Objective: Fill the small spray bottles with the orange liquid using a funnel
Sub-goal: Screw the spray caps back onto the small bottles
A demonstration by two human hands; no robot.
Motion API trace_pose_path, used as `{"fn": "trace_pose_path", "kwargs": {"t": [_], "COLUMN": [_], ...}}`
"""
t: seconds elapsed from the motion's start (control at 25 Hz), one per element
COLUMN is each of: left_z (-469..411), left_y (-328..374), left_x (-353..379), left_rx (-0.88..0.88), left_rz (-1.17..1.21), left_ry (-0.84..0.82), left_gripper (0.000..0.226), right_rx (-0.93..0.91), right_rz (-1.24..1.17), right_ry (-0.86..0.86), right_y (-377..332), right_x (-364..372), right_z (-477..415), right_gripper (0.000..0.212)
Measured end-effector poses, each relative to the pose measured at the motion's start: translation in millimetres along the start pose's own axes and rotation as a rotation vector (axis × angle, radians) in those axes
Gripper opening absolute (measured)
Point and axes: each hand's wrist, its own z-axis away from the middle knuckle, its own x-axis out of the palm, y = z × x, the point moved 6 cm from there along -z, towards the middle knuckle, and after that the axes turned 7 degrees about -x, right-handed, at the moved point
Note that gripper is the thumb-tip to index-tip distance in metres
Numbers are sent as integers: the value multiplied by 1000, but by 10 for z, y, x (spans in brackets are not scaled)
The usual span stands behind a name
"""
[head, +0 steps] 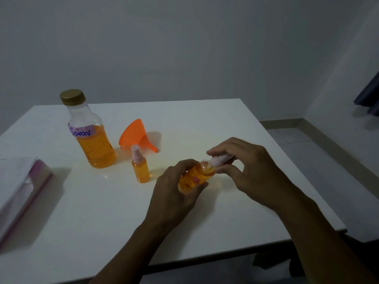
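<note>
My left hand (174,193) grips a small spray bottle (194,177) full of orange liquid, tilted to the right above the table. My right hand (248,167) pinches its pink spray cap (219,160) at the bottle's neck. A second small spray bottle (141,167), filled and capped, stands upright to the left. Behind it the orange funnel (135,134) lies on its side. The large bottle (90,132) labelled "Spray", with a gold lid, is about half full of orange liquid.
The white table (102,212) ends near my right forearm, with floor tiles beyond. A white and pink box (20,187) lies at the left edge. A dark curtain (369,97) hangs at the far right.
</note>
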Motion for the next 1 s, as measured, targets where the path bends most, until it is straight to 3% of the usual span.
{"fn": "trace_pose_path", "kwargs": {"t": [0.2,0.32,0.48,0.56,0.72,0.8,0.92,1.0], "left_z": [12,12,-9,-12,-3,-9,2,8], "left_y": [-25,-34,-39,-40,-39,-35,-39,-51], "left_x": [35,65,31,16,37,51,70,74], "left_rx": [-23,-32,-16,-5,-7,0,28,32], "left_rz": [3,3,-1,-11,-21,-24,-55,-61], "left_ry": [-21,-36,-25,-28,-38,-37,-51,-56], "left_gripper": [52,53,48,48,47,48,49,50], "right_rx": [198,287,305,291,324,290,248,308], "right_rz": [-54,70,-105,-124,-41,-145,-172,-101], "right_ry": [-19,-8,-79,-62,-71,-46,10,30], "right_y": [75,118,163,190,216,203,186,242], "right_x": [23,51,19,7,11,-19,-19,-21], "right_z": [6,16,107,133,147,155,154,166], "right_gripper": [26,46,43,30,56,56,32,43]}}
